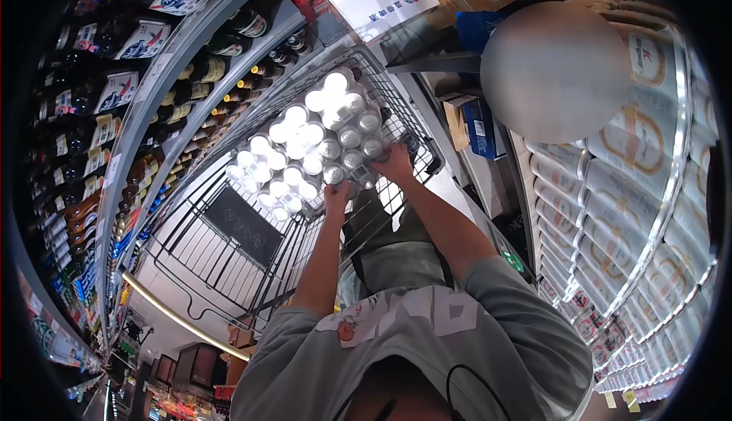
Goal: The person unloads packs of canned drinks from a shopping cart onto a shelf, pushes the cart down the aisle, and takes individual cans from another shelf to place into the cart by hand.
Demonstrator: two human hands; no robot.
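Observation:
Several packs of silver-topped drink cans (296,133) stand upright in a wire shopping cart (191,265). My left hand (336,195) grips the near side of the closest can pack (351,140), fingers curled at its edge. At that pack's right corner, my right hand (393,163) is closed on it, with the fingertips partly hidden. Both arms reach forward from my body over the cart's near side. Glare whitens many of the can tops on the left.
Shelves of bottles (164,108) curve along the left. Stacked can packs (621,215) line the right side. A white carton (381,2) stands beyond the cart, and a blue box (479,128) sits right of it. A blurred round patch hides part of the upper right.

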